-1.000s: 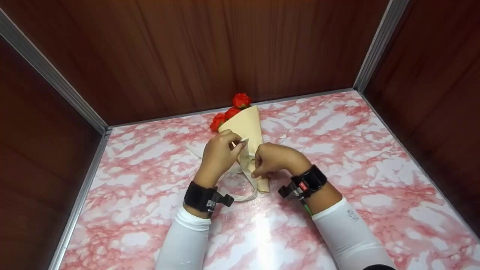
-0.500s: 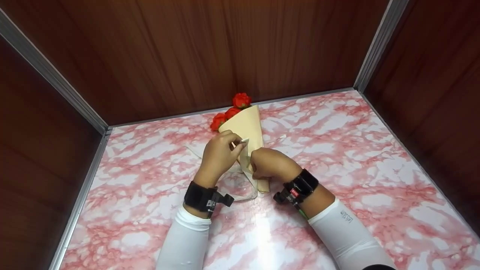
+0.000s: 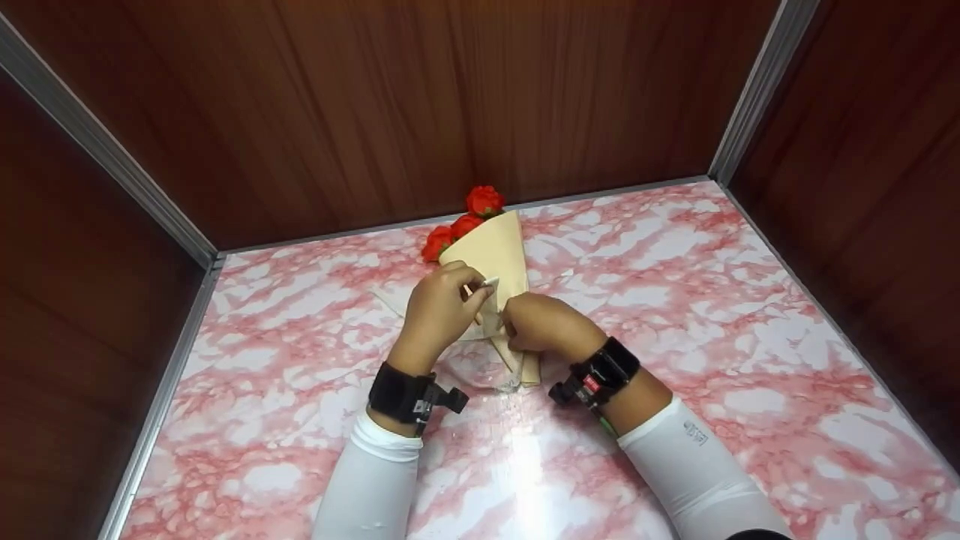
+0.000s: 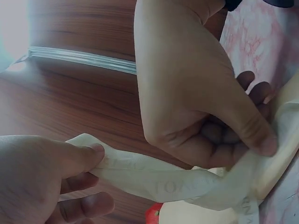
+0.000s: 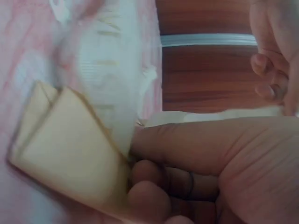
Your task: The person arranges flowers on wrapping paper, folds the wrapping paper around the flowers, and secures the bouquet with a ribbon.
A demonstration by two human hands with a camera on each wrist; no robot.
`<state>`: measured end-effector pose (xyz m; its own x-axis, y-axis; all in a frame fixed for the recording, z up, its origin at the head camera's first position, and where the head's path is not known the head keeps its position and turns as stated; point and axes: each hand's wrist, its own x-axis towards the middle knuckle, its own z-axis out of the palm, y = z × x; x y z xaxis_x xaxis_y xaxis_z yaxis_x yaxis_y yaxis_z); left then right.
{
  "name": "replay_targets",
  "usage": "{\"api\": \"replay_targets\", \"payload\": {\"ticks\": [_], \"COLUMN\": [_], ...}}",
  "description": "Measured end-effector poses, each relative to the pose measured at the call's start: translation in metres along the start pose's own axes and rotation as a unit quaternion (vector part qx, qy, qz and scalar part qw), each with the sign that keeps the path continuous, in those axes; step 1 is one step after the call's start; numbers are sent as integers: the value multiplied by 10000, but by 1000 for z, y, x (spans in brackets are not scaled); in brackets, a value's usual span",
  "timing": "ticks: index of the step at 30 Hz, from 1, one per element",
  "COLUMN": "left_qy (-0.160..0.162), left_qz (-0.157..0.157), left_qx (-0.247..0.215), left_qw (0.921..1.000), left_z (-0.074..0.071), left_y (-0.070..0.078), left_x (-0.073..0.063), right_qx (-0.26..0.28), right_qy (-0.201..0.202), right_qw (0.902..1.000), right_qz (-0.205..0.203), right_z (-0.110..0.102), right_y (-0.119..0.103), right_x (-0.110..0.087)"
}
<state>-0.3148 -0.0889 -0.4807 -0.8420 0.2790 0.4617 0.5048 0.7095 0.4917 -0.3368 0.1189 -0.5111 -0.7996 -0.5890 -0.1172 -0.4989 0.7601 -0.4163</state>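
Note:
A bouquet of red roses (image 3: 484, 201) in cream wrapping paper (image 3: 495, 251) lies on the table, blossoms toward the back wall. Over the wrap's left side, my left hand (image 3: 442, 307) pinches a white printed ribbon (image 4: 177, 184) between thumb and index finger. That ribbon runs taut from it to the narrow part of the wrap. There my right hand (image 3: 551, 322) has its thumb and curled fingers on the ribbon, beside the folded paper end (image 5: 70, 149). Another length of ribbon (image 5: 110, 70) hangs blurred past the paper in the right wrist view.
The pink and white marbled table (image 3: 300, 420) is bounded by dark wood panels (image 3: 375, 112) with metal edge strips (image 3: 161, 442). A small white scrap (image 3: 566, 274) lies right of the bouquet. A loose ribbon tail (image 3: 386, 300) extends left behind my left hand.
My right hand has shifted left and closed in on the ribbon at the wrap. The ribbon loop below has drawn in and blurred. My left hand stays in place.

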Motion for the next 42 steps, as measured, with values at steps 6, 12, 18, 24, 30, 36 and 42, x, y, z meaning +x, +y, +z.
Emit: {"api": "replay_targets", "payload": {"ticks": [6, 12, 18, 24, 30, 36, 42], "left_qy": [-7, 21, 28, -27, -158, -273, -342], "left_qz": [-22, 12, 49, 28, -5, -57, -87], "left_qx": [58, 59, 62, 54, 60, 72, 48], "left_qw": [10000, 10000, 10000, 10000, 9999, 9996, 9994], "left_z": [-2, -2, -2, -4, -4, -4, -6], "left_y": [2, 3, 2, 3, 2, 1, 1], "left_x": [-1, -1, 0, 0, 0, 0, 0], "right_qx": [-118, -341, -478, -387, -203, 305, 1599], "right_qy": [722, 1284, 1320, 1504, 1778, 1827, 1806], "right_qw": [9967, 9905, 9891, 9868, 9828, 9818, 9700], "right_qz": [357, 367, 438, 469, 450, 421, 291], "right_z": [-9, -4, -2, -1, 0, 2, 1], "right_y": [8, 15, 15, 17, 21, 26, 33], "right_x": [-1, 6, 8, 10, 13, 17, 21]}}
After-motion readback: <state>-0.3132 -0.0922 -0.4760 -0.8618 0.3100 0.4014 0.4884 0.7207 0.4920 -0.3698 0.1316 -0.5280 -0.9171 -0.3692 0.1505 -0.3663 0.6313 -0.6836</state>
